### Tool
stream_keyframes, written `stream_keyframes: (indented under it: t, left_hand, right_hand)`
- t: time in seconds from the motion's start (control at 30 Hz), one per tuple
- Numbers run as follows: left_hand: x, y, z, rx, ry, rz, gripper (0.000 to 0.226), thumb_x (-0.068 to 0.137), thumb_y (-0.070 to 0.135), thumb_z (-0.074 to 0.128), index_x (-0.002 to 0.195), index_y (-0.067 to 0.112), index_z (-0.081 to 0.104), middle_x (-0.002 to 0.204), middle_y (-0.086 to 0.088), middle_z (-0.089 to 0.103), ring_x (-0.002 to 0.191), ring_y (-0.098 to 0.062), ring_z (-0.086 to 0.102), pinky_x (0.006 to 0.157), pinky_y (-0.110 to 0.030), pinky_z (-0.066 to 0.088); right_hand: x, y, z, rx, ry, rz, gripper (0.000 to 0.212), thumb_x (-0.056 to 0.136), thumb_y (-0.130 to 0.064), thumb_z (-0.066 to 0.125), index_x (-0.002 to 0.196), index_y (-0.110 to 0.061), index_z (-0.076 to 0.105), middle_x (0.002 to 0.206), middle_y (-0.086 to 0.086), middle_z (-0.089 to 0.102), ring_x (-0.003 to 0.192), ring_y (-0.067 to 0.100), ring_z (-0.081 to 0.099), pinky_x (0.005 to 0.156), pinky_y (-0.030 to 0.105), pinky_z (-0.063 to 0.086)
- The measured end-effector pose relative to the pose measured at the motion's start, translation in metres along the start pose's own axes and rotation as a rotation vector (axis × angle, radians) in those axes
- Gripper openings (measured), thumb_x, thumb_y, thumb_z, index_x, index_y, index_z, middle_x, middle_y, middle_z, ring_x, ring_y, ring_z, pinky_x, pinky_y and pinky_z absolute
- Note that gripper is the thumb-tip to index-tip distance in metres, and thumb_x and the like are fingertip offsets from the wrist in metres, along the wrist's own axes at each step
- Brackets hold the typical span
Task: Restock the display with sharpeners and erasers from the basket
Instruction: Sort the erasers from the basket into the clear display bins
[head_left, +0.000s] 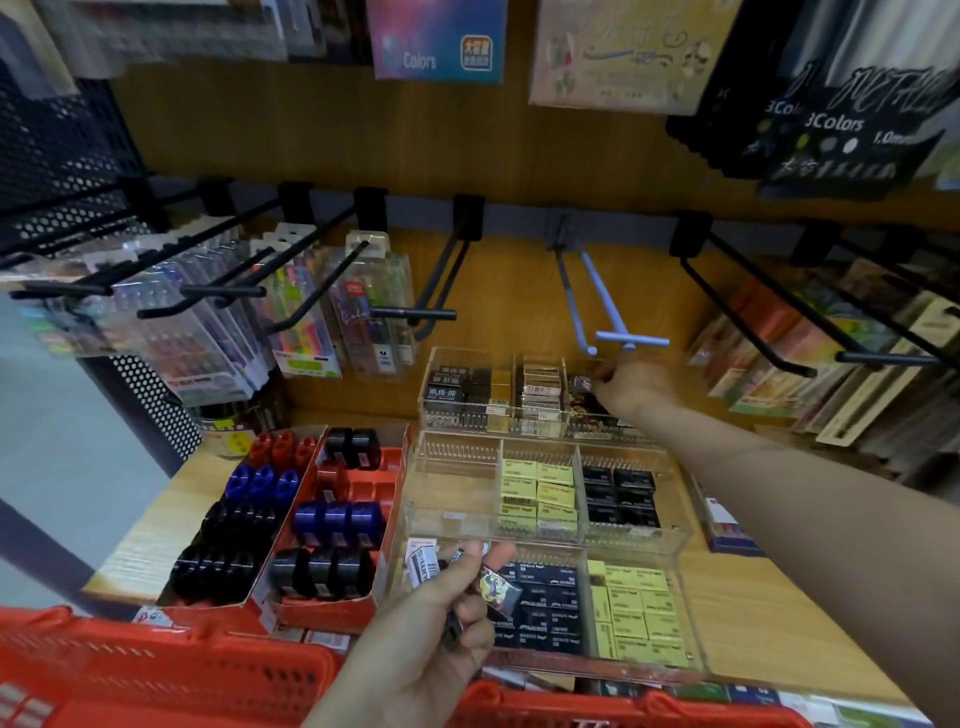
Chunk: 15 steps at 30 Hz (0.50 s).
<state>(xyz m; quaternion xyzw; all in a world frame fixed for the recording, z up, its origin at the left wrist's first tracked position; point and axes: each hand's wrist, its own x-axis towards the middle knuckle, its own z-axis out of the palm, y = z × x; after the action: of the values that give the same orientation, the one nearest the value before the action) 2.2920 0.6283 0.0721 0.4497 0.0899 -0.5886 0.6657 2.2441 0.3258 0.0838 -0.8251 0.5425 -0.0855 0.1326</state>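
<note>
A clear tiered acrylic display (457, 499) holds black and yellow erasers in compartments. My left hand (436, 639) hovers over its front tier, shut on several small wrapped erasers (496, 584). My right hand (631, 384) reaches into the top tier's right compartment, fingers pinched on a dark eraser (579, 385). Red cardboard trays (387, 462) left of the display hold red, blue and black sharpeners (337, 519). The red basket (208, 670) fills the bottom edge.
Black peg hooks (415, 313) and a pale blue hook (631, 340) jut out above the display. Pen packs (358, 312) hang at left, card packs (769, 358) at right. The wooden shelf (769, 623) is bare right of the display.
</note>
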Motion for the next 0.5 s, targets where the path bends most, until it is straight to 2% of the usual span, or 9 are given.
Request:
stream_keyframes:
  t: [0.1,0.17,0.23,0.3,0.4,0.5]
  left_hand:
    - [-0.002,0.001,0.000,0.009,0.019,0.018,0.032,0.079,0.012,0.068,0.108,0.000,0.066,0.107,-0.011,0.075,0.040,-0.004,0.039,0.034,-0.016,0.034]
    - [-0.003,0.002,0.000,0.009,0.026,0.032,0.023,0.085,0.010,0.066,0.107,0.005,0.062,0.105,-0.013,0.075,0.041,-0.006,0.039,0.034,-0.017,0.034]
    - [-0.003,0.002,0.000,0.009,0.032,0.045,0.016,0.086,0.008,0.066,0.101,0.008,0.060,0.105,-0.015,0.075,0.043,-0.006,0.038,0.034,-0.017,0.034]
    - [-0.001,0.002,0.000,0.005,0.033,0.036,0.019,0.081,0.011,0.068,0.099,0.006,0.063,0.104,-0.013,0.075,0.039,-0.005,0.038,0.033,-0.017,0.034]
    - [0.000,0.000,-0.001,-0.018,0.031,0.024,0.018,0.086,0.010,0.066,0.103,0.006,0.060,0.103,-0.013,0.075,0.036,-0.005,0.038,0.033,-0.017,0.034]
    - [-0.002,-0.002,0.000,-0.022,0.016,0.020,0.014,0.090,0.010,0.064,0.102,0.008,0.057,0.104,-0.013,0.075,0.036,-0.006,0.039,0.032,-0.017,0.034]
  right_hand:
    - [-0.002,0.003,0.003,-0.020,-0.039,-0.082,0.022,0.094,-0.031,0.058,0.106,-0.020,0.073,0.093,0.005,0.069,0.076,0.020,0.062,0.053,0.022,0.045]
    - [-0.004,0.006,0.003,-0.079,-0.102,-0.150,0.031,0.096,-0.042,0.054,0.110,-0.022,0.072,0.096,0.004,0.068,0.086,0.022,0.063,0.074,0.031,0.054]
    - [-0.008,0.009,-0.002,-0.065,-0.126,-0.190,0.041,0.095,-0.053,0.053,0.118,-0.024,0.068,0.109,0.004,0.065,0.097,0.024,0.062,0.086,0.037,0.053]
    - [-0.013,0.015,-0.011,-0.013,-0.113,-0.196,0.043,0.091,-0.052,0.059,0.122,-0.023,0.066,0.116,0.002,0.064,0.101,0.020,0.060,0.084,0.032,0.051]
    - [-0.016,0.023,-0.025,-0.113,-0.148,-0.172,0.040,0.092,-0.039,0.066,0.128,-0.021,0.063,0.127,0.001,0.063,0.111,0.021,0.059,0.090,0.029,0.048]
    - [-0.016,0.026,-0.031,-0.130,-0.160,-0.143,0.036,0.088,-0.030,0.072,0.123,-0.021,0.066,0.125,0.002,0.065,0.107,0.019,0.060,0.088,0.026,0.047]
